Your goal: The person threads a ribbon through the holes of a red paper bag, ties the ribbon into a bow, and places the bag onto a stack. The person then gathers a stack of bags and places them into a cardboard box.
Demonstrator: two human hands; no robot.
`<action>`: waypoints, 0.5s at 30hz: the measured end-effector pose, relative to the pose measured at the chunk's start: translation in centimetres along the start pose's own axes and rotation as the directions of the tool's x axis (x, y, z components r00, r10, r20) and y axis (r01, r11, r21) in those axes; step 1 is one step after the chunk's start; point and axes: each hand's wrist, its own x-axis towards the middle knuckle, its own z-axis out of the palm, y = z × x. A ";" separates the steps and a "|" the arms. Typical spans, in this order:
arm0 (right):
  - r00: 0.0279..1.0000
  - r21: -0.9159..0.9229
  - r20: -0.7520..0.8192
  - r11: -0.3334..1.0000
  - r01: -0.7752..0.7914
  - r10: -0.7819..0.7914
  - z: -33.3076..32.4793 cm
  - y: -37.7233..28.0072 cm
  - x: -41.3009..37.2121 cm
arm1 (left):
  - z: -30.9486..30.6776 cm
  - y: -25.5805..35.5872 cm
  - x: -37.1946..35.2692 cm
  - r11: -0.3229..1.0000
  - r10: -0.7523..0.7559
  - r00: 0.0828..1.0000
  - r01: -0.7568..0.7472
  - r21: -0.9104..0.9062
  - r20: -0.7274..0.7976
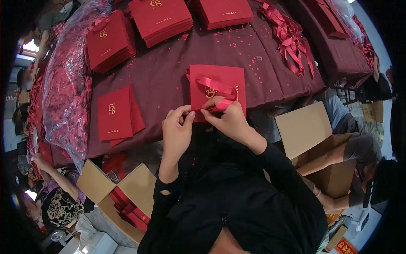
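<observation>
A red paper bag (216, 76) with a gold emblem lies at the near table edge, in front of my body. A shiny red ribbon (213, 84) loops over its face. My left hand (176, 129) is at the bag's left lower edge, thumb and index finger pinched close together; what lies between them is too small to make out. My right hand (228, 120) rests over the lower right of the bag, its fingers closed on the ribbon, part of which passes under the hand.
Stacks of red bags (163, 21) line the far side of the dark red table (156, 84). Two flat bags (114, 114) lie left, beside a plastic-wrapped bundle (67, 84). Loose ribbons (292, 38) lie right. Open cartons (304, 127) and other people flank me.
</observation>
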 end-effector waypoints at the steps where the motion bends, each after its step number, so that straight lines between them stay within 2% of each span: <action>1: 1.000 0.000 0.000 1.000 0.000 0.000 0.0 0.0 0.0 | 0.0 0.1 0.0 1.000 0.000 1.000 0.000 0.000 0.000; 4: 1.000 -0.012 -0.021 1.000 0.007 -0.008 0.3 0.1 0.0 | -0.1 0.3 0.1 1.000 -0.015 1.000 0.015 -0.003 0.015; 6: 0.994 0.011 -0.095 0.999 0.050 -0.049 0.6 -0.1 0.2 | 0.0 0.3 0.1 1.000 0.028 1.000 -0.028 -0.010 -0.002; 13: 0.991 -0.053 -0.090 0.994 0.095 -0.100 0.8 0.2 0.3 | 0.1 0.2 0.0 0.999 0.017 1.000 -0.018 -0.028 -0.021; 15: 0.990 -0.089 -0.088 0.990 0.106 -0.114 0.8 0.2 0.3 | 0.3 0.3 0.1 0.998 0.066 0.997 -0.066 -0.003 -0.046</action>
